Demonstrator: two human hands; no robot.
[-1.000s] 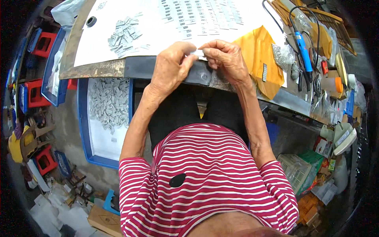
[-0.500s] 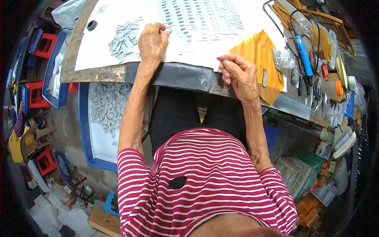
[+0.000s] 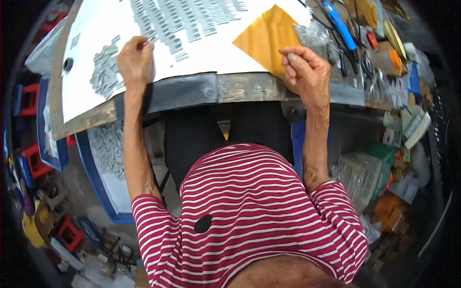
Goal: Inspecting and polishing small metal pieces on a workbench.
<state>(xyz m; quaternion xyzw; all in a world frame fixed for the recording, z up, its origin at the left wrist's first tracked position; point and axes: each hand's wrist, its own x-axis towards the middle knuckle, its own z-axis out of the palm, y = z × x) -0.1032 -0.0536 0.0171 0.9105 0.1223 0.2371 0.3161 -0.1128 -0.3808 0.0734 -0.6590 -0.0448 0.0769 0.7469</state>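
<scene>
My left hand (image 3: 136,63) rests at the table's near side, fingers curled into a pinch, between a heap of small grey metal pieces (image 3: 103,73) and long rows of similar grey pieces (image 3: 165,26). What lies in that pinch is hidden. Over the lower right of a yellow envelope (image 3: 264,41), my right hand (image 3: 311,77) is raised with thumb and forefinger pressed together. A tiny dark speck shows at its fingertips, too small to name. White paper (image 3: 211,57) lies under the pieces.
A black ring (image 3: 68,64) lies left of the heap. To the right are a blue electric screwdriver (image 3: 340,26), clear plastic bags (image 3: 314,34) and an orange-lidded container (image 3: 386,62). Below the table's left side stands a blue tray (image 3: 101,192) of grey pieces.
The whole view has shifted and turned. Against the table, my right hand has moved right, over the envelope, covering where a grey strip lay. My left hand stays between heap and rows.
</scene>
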